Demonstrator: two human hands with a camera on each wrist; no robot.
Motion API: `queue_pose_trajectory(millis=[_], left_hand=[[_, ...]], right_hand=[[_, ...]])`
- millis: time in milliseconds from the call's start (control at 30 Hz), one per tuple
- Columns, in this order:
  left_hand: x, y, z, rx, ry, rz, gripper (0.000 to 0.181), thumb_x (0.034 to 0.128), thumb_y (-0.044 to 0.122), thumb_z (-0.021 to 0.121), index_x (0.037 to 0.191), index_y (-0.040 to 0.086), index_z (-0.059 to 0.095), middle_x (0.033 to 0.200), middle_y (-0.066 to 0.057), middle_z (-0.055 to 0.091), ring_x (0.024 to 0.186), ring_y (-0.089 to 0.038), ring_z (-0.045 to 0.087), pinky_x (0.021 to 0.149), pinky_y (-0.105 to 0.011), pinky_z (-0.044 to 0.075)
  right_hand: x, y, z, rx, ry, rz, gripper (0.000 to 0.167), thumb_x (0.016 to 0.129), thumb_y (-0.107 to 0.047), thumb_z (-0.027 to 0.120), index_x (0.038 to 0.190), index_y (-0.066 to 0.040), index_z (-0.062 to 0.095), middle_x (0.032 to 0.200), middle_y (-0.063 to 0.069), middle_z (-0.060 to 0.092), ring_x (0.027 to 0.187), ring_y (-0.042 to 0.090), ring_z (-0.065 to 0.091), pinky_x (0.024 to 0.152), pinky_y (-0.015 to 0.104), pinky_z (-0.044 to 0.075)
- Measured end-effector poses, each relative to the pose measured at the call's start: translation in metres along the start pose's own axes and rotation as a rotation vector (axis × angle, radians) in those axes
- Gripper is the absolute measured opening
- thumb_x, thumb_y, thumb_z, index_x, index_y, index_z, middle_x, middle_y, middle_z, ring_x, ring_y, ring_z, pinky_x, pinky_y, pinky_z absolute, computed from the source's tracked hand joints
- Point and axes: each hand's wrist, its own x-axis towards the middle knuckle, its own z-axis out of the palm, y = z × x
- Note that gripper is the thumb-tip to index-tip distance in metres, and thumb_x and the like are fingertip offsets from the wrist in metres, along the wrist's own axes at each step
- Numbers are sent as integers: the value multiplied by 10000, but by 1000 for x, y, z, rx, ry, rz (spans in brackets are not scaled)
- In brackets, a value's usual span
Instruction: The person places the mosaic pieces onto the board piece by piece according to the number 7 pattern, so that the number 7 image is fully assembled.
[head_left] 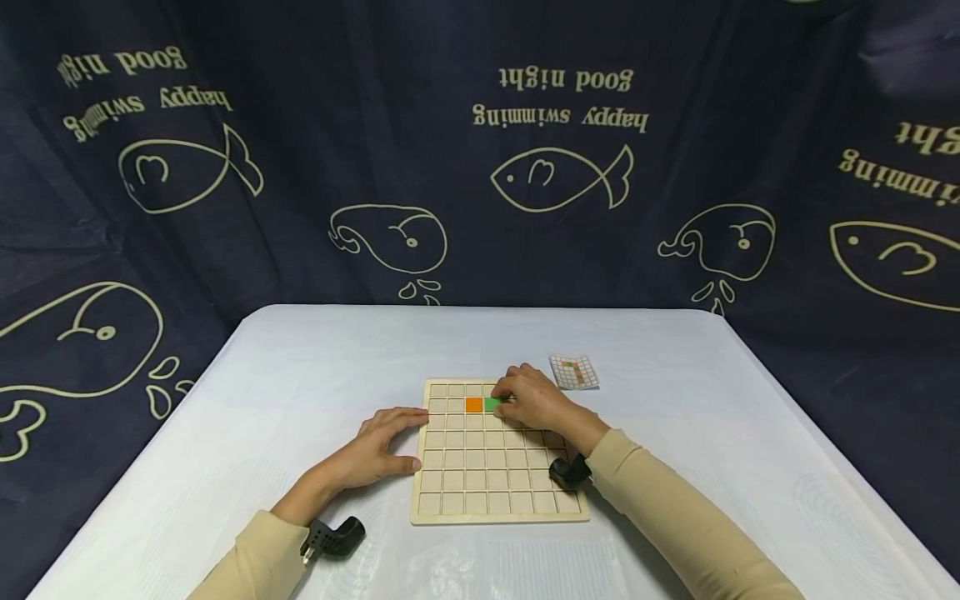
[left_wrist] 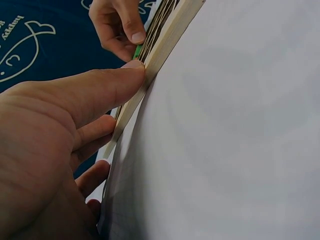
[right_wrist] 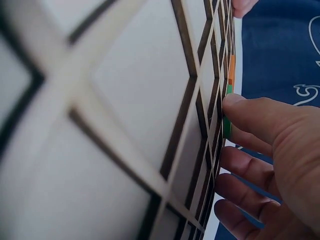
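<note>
Backdrop and Counter

Navy cloth [head_left: 420, 158], creased, nine to three o'clock; pale outline fish [head_left: 562, 179] at one, whale [head_left: 82, 350] at nine; upside-down lettering [head_left: 525, 115], "happy swimming", at one. Counter [head_left: 337, 358], six o'clock: white covering, rounded far corners.

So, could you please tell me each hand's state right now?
Left hand: open, touching the edge of the wooden board.
Right hand: pinching the green tile.
</note>
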Motion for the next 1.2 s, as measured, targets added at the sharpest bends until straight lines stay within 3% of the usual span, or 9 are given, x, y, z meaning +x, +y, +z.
queue_pose_trajectory(millis=[767,1133,1200], left_hand=[[-1,1,-1,-3,1,-1,637,791,284,735,1360,132,493,1470,-25,408,1362,-311,303,1076,-550,197],[-1,2,-1,0,5,0,636,784,248,741,1361,137,496,1470,-32,408,1364,-306,301,1076,-548,201],[-1,2,-1,-1,5,0,637,784,253,741,1360,137,496,1470,-31,408,1363,-304,301,1076,-547,199]], right_hand=[[-5,-3,-6,28,19,38,308,829,-309,712,1082,-132,701,946,-7,622,802,113,438,725,284,371],[-24,0,-20,24,72,22,298,853,-261,691,1112,-114,684,994,29,624,851,152,481,732,321,432],[-29,1,-23,23,93,23,289,851,-259,691,1103,-116,686,990,27,625,894,181,517,802,363,460]])
